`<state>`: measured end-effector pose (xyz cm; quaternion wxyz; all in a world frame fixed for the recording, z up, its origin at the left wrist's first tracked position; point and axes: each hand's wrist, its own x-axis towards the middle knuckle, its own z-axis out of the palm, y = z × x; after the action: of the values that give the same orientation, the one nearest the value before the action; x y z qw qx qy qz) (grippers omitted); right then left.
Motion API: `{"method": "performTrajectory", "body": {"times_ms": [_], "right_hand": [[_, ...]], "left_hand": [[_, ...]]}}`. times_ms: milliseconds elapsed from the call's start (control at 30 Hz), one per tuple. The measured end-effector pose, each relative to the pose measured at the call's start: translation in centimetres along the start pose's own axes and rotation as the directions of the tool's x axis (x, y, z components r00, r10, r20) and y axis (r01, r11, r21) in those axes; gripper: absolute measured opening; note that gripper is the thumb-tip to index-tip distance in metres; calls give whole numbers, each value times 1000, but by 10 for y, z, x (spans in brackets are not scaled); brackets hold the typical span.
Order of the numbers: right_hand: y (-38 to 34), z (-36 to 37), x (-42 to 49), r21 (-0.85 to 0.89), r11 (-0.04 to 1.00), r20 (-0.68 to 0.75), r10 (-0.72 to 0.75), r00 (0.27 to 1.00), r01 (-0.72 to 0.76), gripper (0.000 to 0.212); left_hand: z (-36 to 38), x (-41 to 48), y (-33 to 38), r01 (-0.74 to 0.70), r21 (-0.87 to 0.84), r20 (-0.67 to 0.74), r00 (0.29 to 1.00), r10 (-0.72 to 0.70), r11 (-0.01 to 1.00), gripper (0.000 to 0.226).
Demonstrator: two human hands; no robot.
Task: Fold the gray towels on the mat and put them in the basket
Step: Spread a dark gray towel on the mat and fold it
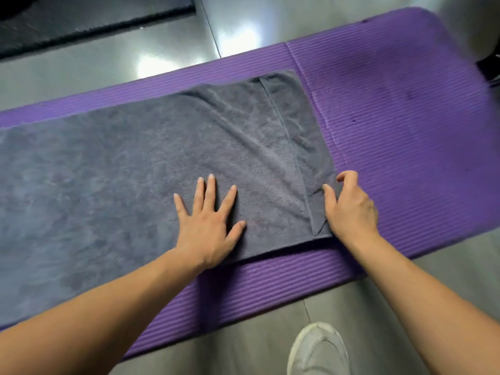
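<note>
Towel [135,171] spread on mat [392,104], maybe one fold in. L hand [208,220] flat, pressing it; R hand [349,209] pinches its 3 o'clock edge. Basket unseen; folding mostly left.

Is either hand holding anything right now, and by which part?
The right hand pinches the gray towel at its right-hand edge, close to the near corner. The left hand grips nothing; it lies flat on the towel.

Both forearms are bare up to the left hand [207,226] and right hand [349,209]. A pale grey-white round-toed sneaker [318,350] shows at bottom centre.
</note>
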<state>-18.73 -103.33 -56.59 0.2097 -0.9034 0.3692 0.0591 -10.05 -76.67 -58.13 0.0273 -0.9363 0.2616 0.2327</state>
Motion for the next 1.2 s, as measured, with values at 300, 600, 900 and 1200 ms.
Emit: {"method": "performTrajectory", "body": {"times_ms": [300,600,900,1200], "right_hand": [[20,2,-1,-148,973,-53,-184,981,175,39],[-46,-2,118,168,970,-108,-158,981,175,42],[-139,-20,247,206,975,56,-100,993,87,30],[-138,-19,253,61,988,-70,-137,988,141,49]], "left_hand": [[10,-2,13,61,-24,-54,997,-62,998,92],[-19,32,-23,284,-171,-40,955,-295,943,89],[-44,73,-54,429,-234,30,900,-435,872,103],[-42,83,-61,558,-252,95,827,-553,791,107]]}}
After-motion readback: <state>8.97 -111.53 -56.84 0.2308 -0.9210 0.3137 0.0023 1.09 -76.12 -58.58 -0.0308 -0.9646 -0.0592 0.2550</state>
